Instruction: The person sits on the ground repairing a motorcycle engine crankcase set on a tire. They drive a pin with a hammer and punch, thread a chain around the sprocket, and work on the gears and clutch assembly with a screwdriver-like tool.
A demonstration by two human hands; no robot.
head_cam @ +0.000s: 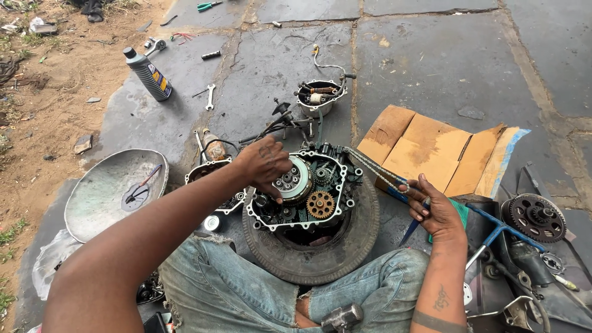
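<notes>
Gripping the clutch assembly (295,179) on the engine case (302,191), left hand (264,165) curled shut | right hand (435,209) pinches the drive chain (376,169) taut | tyre (311,250) underneath

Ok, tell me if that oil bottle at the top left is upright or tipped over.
Upright. The oil bottle stands on its base on the paving, black cap on top; it only looks slanted from the head camera.

Bare arms, no sleeves. Left hand (266,166): small dark tattoo on its back, just behind the fingers. Right hand (435,209): script tattoo and dark band tattoo on the forearm, well back from the fingers. Faded, torn blue jeans (222,290).
</notes>
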